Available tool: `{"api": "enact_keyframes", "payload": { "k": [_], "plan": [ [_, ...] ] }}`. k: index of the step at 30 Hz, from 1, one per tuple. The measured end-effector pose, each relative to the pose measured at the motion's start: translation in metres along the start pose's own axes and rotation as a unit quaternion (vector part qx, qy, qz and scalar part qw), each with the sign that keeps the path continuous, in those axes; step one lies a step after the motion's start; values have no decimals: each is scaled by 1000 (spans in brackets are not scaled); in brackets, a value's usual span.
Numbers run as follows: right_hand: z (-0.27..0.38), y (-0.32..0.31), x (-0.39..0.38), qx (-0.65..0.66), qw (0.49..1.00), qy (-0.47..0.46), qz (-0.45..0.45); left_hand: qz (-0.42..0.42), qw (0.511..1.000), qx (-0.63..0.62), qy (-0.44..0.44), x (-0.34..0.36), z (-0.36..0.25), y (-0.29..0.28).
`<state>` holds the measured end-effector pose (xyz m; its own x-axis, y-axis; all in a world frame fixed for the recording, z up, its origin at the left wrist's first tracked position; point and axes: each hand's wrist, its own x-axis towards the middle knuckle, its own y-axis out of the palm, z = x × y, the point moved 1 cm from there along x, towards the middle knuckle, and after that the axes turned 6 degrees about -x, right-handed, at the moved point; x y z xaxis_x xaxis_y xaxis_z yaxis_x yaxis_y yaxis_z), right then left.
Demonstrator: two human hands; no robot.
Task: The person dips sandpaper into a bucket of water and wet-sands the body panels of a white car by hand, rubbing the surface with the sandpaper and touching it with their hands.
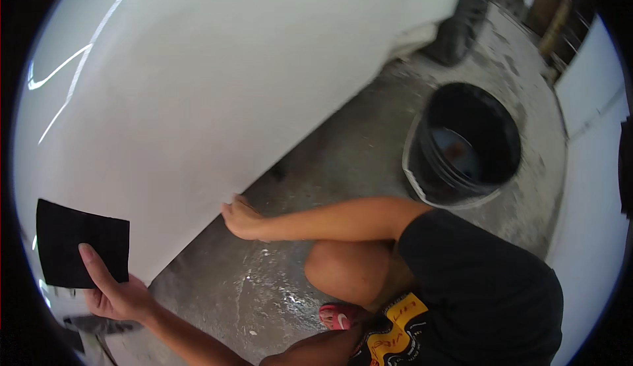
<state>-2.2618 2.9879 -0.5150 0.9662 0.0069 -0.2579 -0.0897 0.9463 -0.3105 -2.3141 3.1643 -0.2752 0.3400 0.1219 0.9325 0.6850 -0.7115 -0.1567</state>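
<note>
Left hand: the left hand [115, 293] sits at about eight o'clock, thumb up, pinching a black sheet [80, 251] by its lower edge.
Black sheet: a flat dark square, pressed against the white panel [217, 83], low on its left end.
White panel: a big glossy curved body panel filling the upper left, from nine to one o'clock, its lower edge hanging over the floor.
Right hand: the right hand [242, 219] is near the centre, fingers curled against the panel's bottom edge; it grips no separate thing.
Floor: wet grey concrete [316, 162] beneath the crouching person.
Sandal: a pink sandal [339, 316] at six o'clock.
Bucket: a black bucket [465, 143] at two o'clock, standing on the concrete, well apart from both hands.
</note>
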Motion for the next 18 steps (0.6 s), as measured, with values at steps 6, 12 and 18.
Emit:
{"api": "enact_keyframes", "payload": {
  "k": [6,12,18],
  "plan": [
    [53,-222,-44,29,974,-171,-147,407,887,-199,-91,-13,-65,98],
    [-39,-455,-146,-186,908,-116,-356,589,758,-278,-34,-61,-130,180],
    [-182,-506,-116,-388,849,248,258,644,706,-273,-107,-99,-156,244]
  ]
}}
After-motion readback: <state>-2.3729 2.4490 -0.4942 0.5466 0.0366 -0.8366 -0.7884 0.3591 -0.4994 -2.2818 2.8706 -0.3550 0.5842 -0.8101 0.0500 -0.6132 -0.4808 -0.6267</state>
